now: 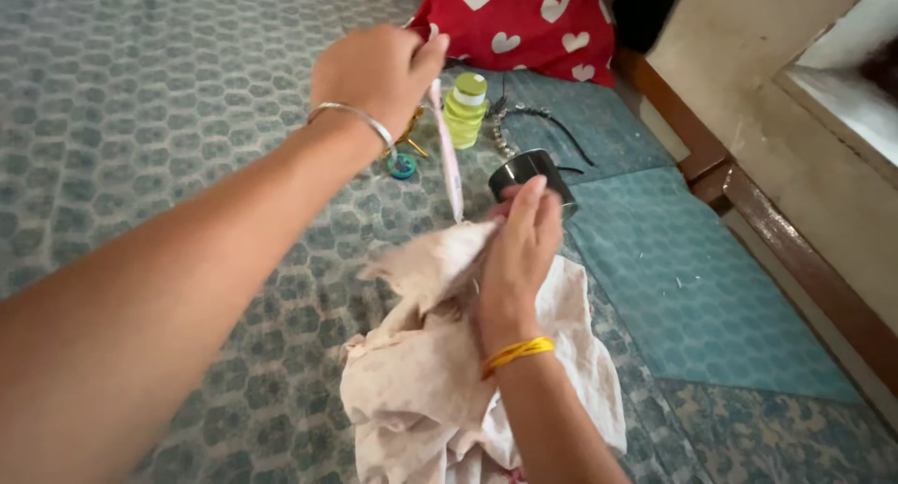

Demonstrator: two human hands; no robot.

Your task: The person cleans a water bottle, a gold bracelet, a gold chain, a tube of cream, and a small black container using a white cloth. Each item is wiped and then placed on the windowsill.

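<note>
Cloth (pixel 440 372), pale pink, bunched on bed (pixel 140 119), near centre. 2 containers beyond it: green bottle (pixel 465 110), capped, contents unclear; dark round pot (pixel 528 173), inside hidden. Right hand (pixel 522 250) closed on a cloth corner. Left hand (pixel 374 72) raised, pinching shut on pink strap (pixel 449 152) hanging taut to cloth. Bedspread teal, patterned. Red heart pillow (pixel 519 21) far; wooden bed frame (pixel 748 203) right.

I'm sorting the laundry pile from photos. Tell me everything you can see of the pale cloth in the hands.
The pale cloth is thin, cream-pink fabric with a faint small print, crumpled in a loose heap on the patterned bed cover. One corner is lifted into a peak, pinched by the right hand. A narrow pink strip runs up from that peak to the raised left hand, which grips its top end.
</note>
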